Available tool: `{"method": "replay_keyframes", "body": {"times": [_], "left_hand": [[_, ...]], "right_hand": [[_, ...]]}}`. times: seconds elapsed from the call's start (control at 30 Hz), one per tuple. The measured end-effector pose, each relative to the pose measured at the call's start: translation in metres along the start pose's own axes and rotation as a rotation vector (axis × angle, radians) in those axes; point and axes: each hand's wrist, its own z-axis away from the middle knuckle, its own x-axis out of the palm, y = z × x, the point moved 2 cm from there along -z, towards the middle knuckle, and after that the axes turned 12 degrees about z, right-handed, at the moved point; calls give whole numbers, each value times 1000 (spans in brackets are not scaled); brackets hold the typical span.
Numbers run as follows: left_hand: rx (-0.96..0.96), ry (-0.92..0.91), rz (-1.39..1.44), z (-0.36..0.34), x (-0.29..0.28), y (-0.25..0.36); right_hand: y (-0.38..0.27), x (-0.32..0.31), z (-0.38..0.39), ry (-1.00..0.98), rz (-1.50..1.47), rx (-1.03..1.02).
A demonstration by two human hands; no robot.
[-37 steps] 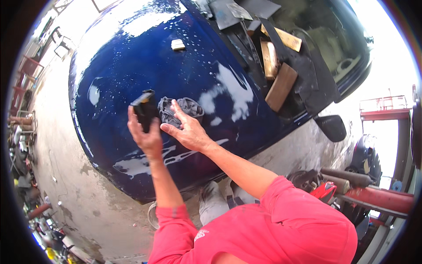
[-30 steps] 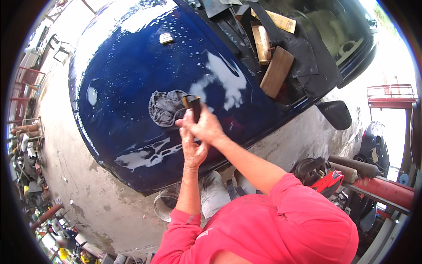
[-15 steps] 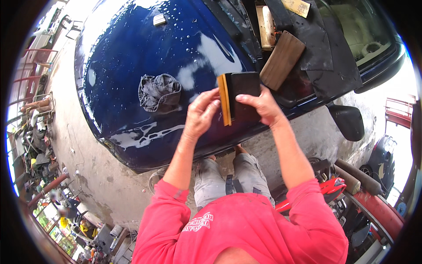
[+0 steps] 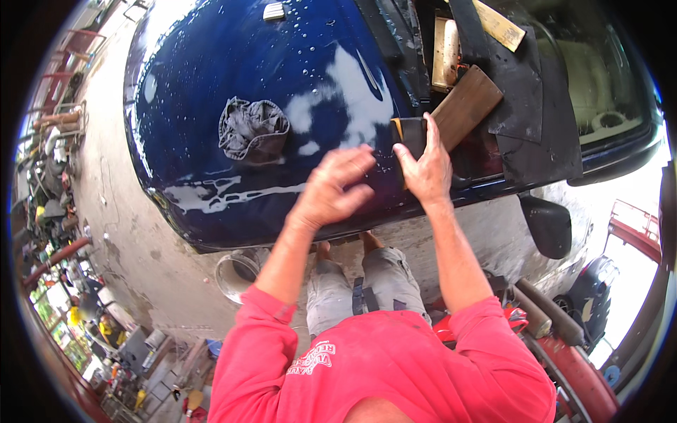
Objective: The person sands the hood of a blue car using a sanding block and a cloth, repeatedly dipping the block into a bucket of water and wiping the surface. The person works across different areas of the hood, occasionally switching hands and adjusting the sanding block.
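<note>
My right hand [image 4: 427, 162] grips a dark sanding block [image 4: 410, 134] with a yellow strip along its side, near the back edge of the wet blue hood [image 4: 204, 70]. My left hand [image 4: 337, 183] is slightly blurred over the hood, left of the block, fingers apart and holding nothing. A crumpled grey cloth [image 4: 252, 128] lies on the hood to the upper left of my left hand. A small pale block [image 4: 273, 11] sits farther up on the hood, among water drops and white glare.
Wooden blocks [image 4: 467, 104] and black sheets [image 4: 532, 120] lie at the windscreen's base. The side mirror [image 4: 546, 222] juts toward me. A bucket [image 4: 236, 275] stands by my bare feet. Red metal tubing [image 4: 571, 366] is at lower right; cluttered tools [image 4: 130, 345] line the left.
Earlier both hands held the block; now my left hand has come off it. My right hand has moved it right, toward the windscreen. The view has shifted, showing more of my legs and bucket.
</note>
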Motion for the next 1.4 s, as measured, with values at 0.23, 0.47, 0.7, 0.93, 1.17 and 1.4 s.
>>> {"method": "replay_keyframes", "body": {"times": [0.23,0.47,0.7,0.93,1.17,1.4], "left_hand": [[-55,670,-959,32,-196,-78],[-252,653,-995,84,-218,-173],[-159,428,-1051,112,-254,-157],[-183,483,-1018,128,-267,-159],[-182,525,-1016,126,-264,-149],[-214,539,-1040,127,-264,-152]], "right_hand": [[-20,-8,-48,-218,302,-100],[-44,13,-88,-85,458,-210],[-47,18,-87,-132,419,-131],[-38,24,-112,-276,428,-6],[-63,33,-149,-178,459,-150],[-21,25,-126,-237,448,-116]]}}
